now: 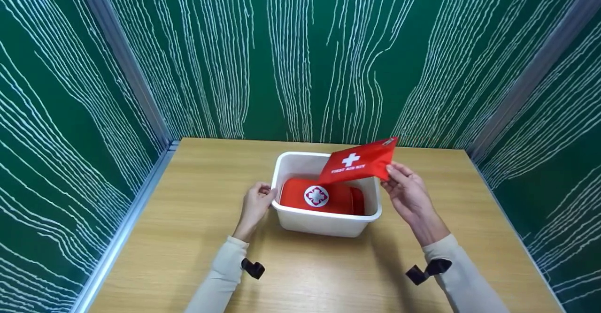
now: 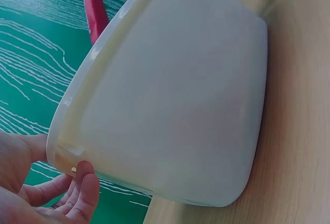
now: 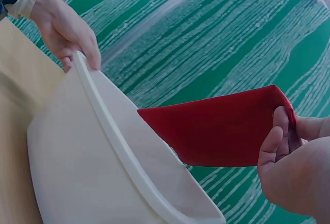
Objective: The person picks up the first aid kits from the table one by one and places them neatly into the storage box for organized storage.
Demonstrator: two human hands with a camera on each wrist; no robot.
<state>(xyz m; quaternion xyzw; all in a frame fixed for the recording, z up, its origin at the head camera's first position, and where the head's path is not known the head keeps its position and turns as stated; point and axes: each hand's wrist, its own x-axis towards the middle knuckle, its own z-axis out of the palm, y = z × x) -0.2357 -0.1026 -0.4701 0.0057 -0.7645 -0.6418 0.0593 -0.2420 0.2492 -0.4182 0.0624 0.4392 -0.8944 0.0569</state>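
My right hand [image 1: 409, 192] pinches the near right corner of a flat red first aid pouch [image 1: 361, 162], marked with a white cross and the words FIRST AID KIT. The pouch hangs tilted over the right side of a white plastic bin [image 1: 324, 228]. At the bin's left end, my left hand [image 1: 258, 201] grips the rim, thumb over the edge, as the right wrist view also shows. Inside the bin lies a red case [image 1: 293, 195] with a white round emblem; the pouch's lower left corner overlaps it in the head view.
The bin stands on a wooden table [image 1: 197, 209]. Green walls [image 1: 291, 59] with wavy white lines rise at the back and both sides, with metal posts [image 1: 124, 59] at the corners. A second red item [image 1: 358, 201] shows at the case's right end.
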